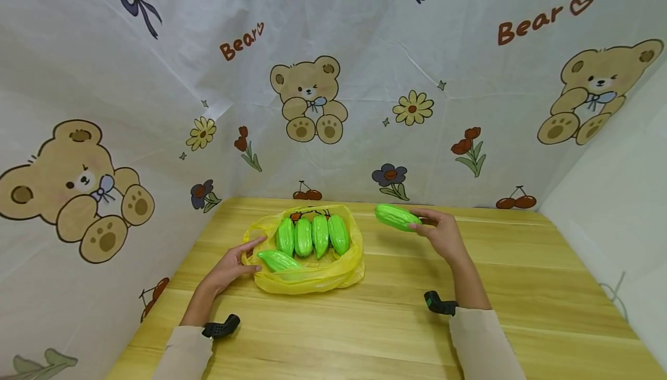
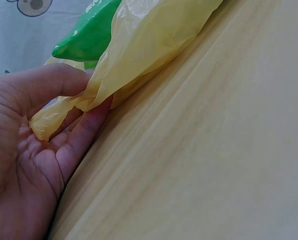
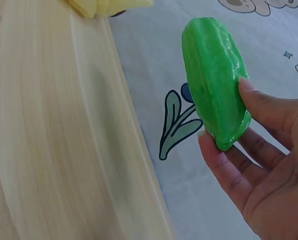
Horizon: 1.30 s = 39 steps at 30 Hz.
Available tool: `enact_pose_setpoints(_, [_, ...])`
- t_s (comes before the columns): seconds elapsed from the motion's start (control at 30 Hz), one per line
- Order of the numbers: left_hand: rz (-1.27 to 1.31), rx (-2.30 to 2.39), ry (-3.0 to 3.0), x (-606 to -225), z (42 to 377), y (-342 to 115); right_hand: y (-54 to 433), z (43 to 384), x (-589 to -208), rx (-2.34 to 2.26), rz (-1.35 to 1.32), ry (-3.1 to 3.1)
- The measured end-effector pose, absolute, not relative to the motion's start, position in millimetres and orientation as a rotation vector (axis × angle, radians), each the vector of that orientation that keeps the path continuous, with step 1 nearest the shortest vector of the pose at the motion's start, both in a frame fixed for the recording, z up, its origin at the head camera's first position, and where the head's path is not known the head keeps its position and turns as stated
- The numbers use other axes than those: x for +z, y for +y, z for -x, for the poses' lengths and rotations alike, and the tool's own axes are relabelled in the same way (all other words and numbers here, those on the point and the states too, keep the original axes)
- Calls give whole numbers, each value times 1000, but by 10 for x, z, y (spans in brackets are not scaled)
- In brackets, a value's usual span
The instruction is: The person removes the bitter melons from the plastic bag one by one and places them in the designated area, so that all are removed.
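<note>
In the head view a yellow plastic bag (image 1: 323, 285) lies with its mouth spread wide on the wooden table. Inside are several glossy green toy vegetables (image 1: 320, 236), long and ridged like bitter melons; most stand in a row at the back, and one (image 1: 277, 260) slants in front. My left hand (image 1: 229, 267) pinches the bag's left edge; the left wrist view shows thin yellow film (image 2: 96, 90) between thumb and fingers. My right hand (image 1: 442, 235) holds another green toy vegetable (image 3: 213, 82) up, to the right of the bag, gripping one end between thumb and fingers.
The wooden table (image 1: 396, 328) meets a hanging white cloth (image 1: 359, 165) printed with bears and flowers at its back and left. A white wall (image 1: 620, 206) stands on the right, with a thin cord (image 1: 616, 293) beside the table edge.
</note>
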<state>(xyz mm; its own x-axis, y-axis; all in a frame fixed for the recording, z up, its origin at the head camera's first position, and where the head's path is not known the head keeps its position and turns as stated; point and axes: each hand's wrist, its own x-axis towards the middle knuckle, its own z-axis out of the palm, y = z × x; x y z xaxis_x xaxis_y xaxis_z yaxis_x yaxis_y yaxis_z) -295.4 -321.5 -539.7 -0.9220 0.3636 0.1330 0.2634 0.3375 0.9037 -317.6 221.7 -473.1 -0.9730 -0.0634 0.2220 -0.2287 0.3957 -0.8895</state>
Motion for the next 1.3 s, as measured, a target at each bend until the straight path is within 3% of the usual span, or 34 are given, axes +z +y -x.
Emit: enact_pose_setpoints(1.3, [-618, 1667, 2486, -5433, 2957, -3240, 2467, 3239, -5121, 1582, -136, -2616])
